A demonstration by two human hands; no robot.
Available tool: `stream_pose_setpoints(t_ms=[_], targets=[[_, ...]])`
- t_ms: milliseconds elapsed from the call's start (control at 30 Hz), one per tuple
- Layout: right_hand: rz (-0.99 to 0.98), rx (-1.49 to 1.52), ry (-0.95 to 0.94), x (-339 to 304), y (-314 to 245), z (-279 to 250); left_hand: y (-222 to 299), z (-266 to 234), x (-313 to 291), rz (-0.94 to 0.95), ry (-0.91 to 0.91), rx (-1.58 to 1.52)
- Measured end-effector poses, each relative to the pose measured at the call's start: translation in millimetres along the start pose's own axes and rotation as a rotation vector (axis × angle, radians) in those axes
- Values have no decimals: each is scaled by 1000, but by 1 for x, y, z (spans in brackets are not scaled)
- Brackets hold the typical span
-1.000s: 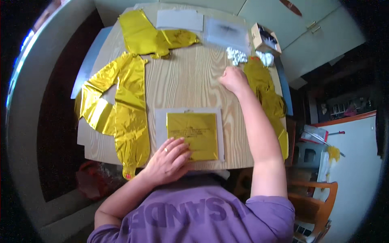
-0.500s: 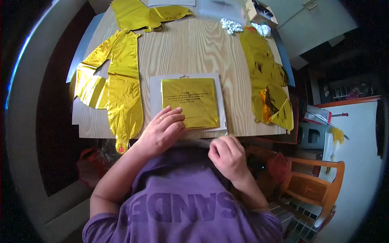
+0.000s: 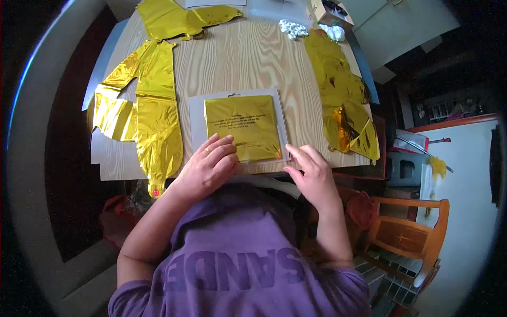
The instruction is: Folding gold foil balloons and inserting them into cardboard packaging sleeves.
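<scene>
A flat package (image 3: pixel 243 121) lies at the near edge of the table: folded gold foil in a clear bag, backed by a pale card with a hanging hole at its top. My left hand (image 3: pixel 208 166) lies over its lower left part, fingers stretched onto the foil. By the lower right corner is my right hand (image 3: pixel 314 171), its thumb and forefinger apart and the fingertips close to the bag's edge. Whether they touch it, I cannot tell. Unfolded gold foil balloons lie around: one to the left (image 3: pixel 156 111), one to the right (image 3: pixel 338 90), another at the far left (image 3: pixel 171 18).
At the far right of the wooden table (image 3: pixel 237 58) are crumpled white pieces (image 3: pixel 293 29), a clear plastic sheet (image 3: pixel 277 10) and an open box (image 3: pixel 332 13) with dark contents. The left balloon's tail hangs over the near edge. A wooden chair (image 3: pixel 406 235) stands right of me.
My right hand has moved up and slightly right, from closed fingers below the table edge to parted fingers beside the package corner. My left hand stays on the package. The view has shifted slightly.
</scene>
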State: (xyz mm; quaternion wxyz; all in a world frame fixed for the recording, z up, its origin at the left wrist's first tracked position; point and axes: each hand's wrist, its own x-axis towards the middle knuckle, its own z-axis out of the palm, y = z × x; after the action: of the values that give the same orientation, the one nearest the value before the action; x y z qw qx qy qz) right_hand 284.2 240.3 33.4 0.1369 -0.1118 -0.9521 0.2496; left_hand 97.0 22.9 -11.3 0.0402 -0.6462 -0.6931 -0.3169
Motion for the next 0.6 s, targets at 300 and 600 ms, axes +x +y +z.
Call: stream_pose_setpoints(t_ms=[300, 600], targets=[[-129, -87, 170, 5, 25, 23, 0, -3, 6, -33, -38, 13], [-164, -77, 147, -15, 21, 8, 20, 1, 44, 101, -133, -46]])
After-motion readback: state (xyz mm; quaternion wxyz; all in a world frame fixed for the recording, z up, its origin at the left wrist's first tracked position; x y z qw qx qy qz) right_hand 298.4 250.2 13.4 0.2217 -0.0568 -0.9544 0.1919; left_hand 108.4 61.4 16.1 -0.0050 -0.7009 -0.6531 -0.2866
